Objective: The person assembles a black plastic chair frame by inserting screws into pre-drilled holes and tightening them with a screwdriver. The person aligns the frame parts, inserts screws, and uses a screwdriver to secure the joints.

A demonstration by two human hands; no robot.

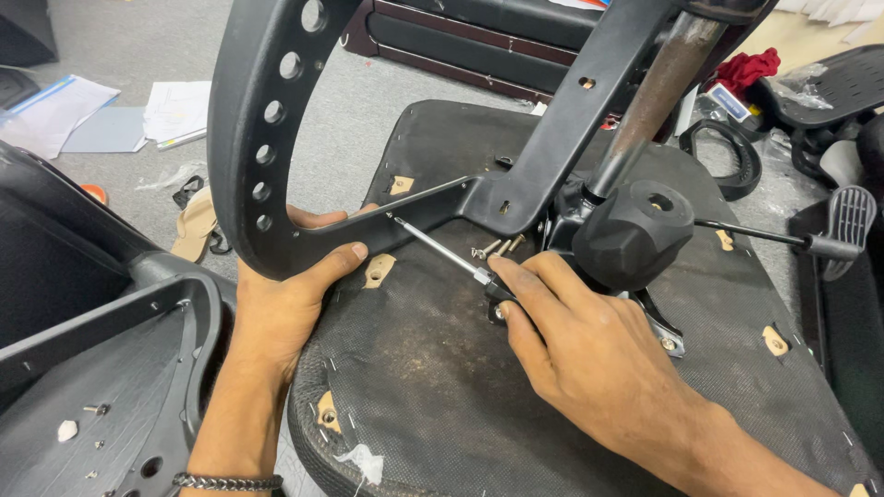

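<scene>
An upturned black chair seat (433, 368) lies in front of me, fabric underside up. My left hand (281, 304) grips the lower bend of a black plastic armrest loop (241, 120) with a row of holes, holding its bracket against the seat. My right hand (571, 345) holds a screwdriver (442, 248), its tip set at the armrest bracket (414, 198). A few loose screws (497, 247) lie on the seat by the shaft. A black knob (635, 235) and metal gas cylinder (654, 92) rise from the seat mechanism just beyond my right hand.
A black plastic chair back (101, 387) lies at lower left with small screws on it. A lever with a paddle handle (843, 225) sticks out right. Papers (110, 115) and a sandal (195, 225) lie on the grey carpet; another chair base (820, 87) stands at upper right.
</scene>
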